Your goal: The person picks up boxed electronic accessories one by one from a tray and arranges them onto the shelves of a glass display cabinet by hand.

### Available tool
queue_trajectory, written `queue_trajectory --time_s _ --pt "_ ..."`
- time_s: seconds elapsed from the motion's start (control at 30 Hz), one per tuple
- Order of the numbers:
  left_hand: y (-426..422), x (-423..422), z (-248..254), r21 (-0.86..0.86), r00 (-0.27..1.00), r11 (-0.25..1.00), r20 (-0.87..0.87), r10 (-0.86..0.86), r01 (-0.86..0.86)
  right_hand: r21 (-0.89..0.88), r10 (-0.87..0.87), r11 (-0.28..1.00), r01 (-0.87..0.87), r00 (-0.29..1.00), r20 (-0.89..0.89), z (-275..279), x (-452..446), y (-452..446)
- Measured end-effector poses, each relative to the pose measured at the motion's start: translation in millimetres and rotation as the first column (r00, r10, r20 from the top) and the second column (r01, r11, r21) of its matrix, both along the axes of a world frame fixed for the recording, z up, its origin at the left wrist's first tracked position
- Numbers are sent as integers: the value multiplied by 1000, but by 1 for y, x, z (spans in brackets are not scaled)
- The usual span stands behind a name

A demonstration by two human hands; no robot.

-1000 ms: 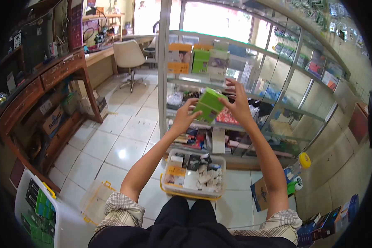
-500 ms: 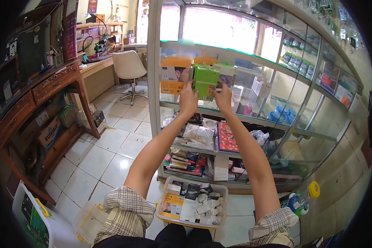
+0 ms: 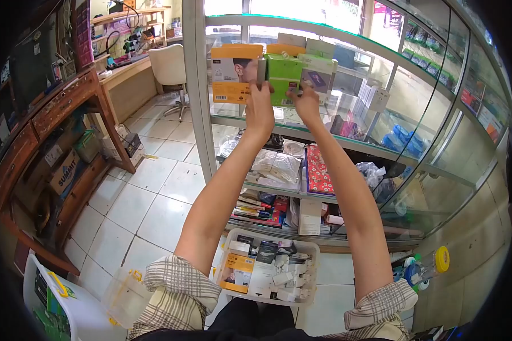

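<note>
A bright green box (image 3: 284,77) stands upright on the upper glass shelf of the display case. My left hand (image 3: 260,111) holds its lower left edge, thumb at the front and fingers partly hidden behind my hand. At the lower right edge, my right hand (image 3: 306,105) grips the same box between thumb and fingers. Left of it is an orange and white box (image 3: 227,71) with a person's picture. A pale green box with a purple device picture (image 3: 318,74) stands close on the right, beside my right fingers.
A clear bin of small boxes (image 3: 318,258) sits on the floor before me. Lower shelves hold a red floral box (image 3: 317,170) and bagged goods. Blue coiled items (image 3: 404,139) lie right. A wooden desk (image 3: 68,108) and white chair (image 3: 168,65) stand left. Glass panes flank my right arm.
The view has tilted down and shifted, so the case sits higher in it. The green box now stands among the other boxes, with both my hands still on it.
</note>
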State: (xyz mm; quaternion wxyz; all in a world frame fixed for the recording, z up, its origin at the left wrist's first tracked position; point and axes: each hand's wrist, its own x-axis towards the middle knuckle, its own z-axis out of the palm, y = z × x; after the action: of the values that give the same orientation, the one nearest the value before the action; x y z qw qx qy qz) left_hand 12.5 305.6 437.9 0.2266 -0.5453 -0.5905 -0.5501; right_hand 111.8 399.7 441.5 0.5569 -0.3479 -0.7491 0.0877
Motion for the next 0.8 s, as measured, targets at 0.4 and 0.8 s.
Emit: queue_trajectory --time_s 0.4,0.8 --pt "13 -7 -12 48 998 999 -63 18 -15 23 -51 998 51 999 -14 -8 -18 13" --pt "0 -8 -6 77 995 993 -26 -91 93 -19 -116 993 118 989 87 8 12 -17"
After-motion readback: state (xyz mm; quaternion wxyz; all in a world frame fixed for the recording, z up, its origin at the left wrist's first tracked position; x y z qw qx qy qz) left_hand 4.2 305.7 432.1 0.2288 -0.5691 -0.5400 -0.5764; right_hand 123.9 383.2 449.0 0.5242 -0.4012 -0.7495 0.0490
